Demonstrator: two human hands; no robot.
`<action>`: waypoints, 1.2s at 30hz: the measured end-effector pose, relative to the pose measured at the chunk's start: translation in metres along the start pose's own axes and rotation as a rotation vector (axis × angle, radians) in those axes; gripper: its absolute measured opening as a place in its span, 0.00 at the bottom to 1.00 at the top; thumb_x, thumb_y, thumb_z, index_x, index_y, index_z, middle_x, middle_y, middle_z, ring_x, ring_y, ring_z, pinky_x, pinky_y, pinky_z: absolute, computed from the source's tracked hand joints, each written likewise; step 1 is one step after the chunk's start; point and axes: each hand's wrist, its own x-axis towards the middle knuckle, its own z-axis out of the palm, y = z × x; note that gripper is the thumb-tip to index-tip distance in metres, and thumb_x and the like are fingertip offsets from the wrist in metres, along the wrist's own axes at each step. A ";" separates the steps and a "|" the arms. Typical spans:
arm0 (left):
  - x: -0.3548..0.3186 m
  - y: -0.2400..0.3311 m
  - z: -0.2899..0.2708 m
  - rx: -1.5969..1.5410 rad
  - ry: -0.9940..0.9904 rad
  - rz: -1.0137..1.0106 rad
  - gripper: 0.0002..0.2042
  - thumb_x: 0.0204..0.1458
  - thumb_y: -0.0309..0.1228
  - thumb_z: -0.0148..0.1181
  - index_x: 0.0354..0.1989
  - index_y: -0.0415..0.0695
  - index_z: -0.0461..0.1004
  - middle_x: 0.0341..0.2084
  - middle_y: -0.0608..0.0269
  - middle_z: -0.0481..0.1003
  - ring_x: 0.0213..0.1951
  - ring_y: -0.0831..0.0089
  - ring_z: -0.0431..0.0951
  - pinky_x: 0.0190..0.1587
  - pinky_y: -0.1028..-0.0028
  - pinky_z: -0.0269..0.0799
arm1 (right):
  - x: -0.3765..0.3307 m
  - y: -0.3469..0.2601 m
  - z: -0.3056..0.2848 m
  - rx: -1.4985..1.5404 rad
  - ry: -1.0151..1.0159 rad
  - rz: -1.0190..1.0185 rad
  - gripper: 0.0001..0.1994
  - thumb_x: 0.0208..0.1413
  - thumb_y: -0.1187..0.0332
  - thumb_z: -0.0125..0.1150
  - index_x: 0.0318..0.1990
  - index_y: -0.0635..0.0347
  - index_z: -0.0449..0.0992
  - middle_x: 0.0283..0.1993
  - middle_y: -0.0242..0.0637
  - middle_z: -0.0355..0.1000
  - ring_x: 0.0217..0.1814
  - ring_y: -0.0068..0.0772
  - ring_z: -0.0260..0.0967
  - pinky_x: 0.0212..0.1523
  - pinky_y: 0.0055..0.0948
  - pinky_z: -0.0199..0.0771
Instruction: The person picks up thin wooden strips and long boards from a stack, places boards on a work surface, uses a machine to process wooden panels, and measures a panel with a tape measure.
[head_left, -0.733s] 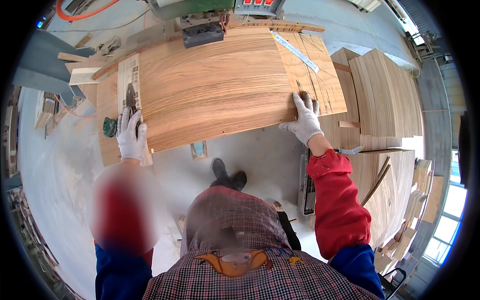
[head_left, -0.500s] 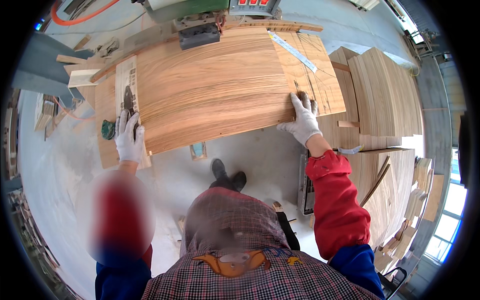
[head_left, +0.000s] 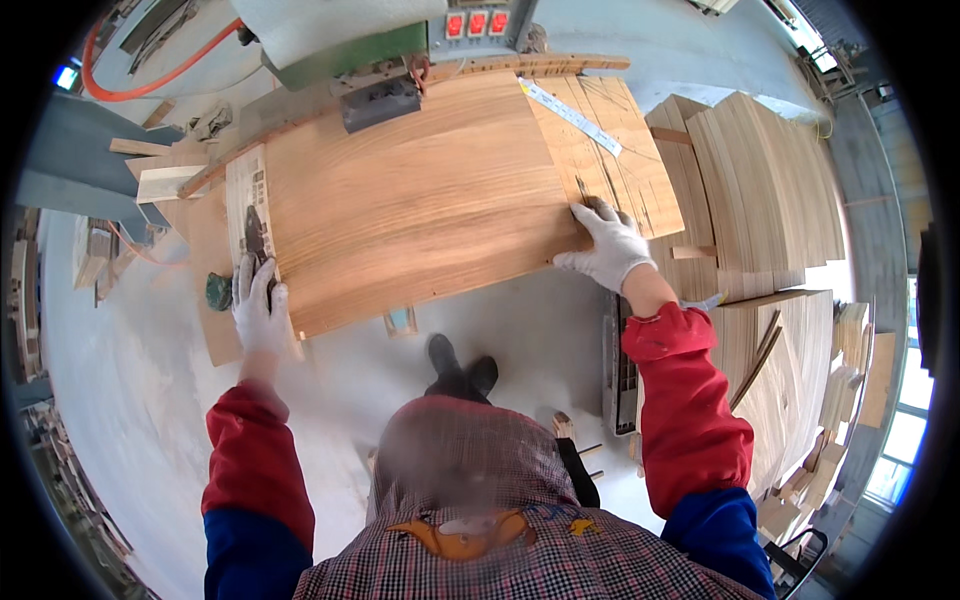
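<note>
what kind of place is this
Most likely a woodworking or veneer workshop. Both gloved hands, left hand and right hand, rest on a large wood veneer sheet at a green machine with red buttons, and stacks of cut wood sheets stand to the right.

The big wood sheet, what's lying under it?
Under the wood sheet, a lined board with a ruler shows right, a printed paper left. The middle is covered.

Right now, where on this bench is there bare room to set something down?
The broad middle of the light wooden veneer sheet is bare, between the left hand and right hand. The far edge is crowded by the green machine; the metal ruler lies on the right. Veneer stacks fill the right side.
</note>
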 end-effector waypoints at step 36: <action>0.003 0.021 -0.009 0.010 -0.046 -0.016 0.19 0.51 0.31 0.53 0.54 0.48 0.70 0.61 0.48 0.61 0.62 0.44 0.57 0.61 0.50 0.53 | 0.071 0.002 0.020 0.530 0.165 -0.103 0.35 0.49 0.63 0.66 0.63 0.65 0.59 0.54 0.55 0.64 0.54 0.52 0.66 0.53 0.37 0.68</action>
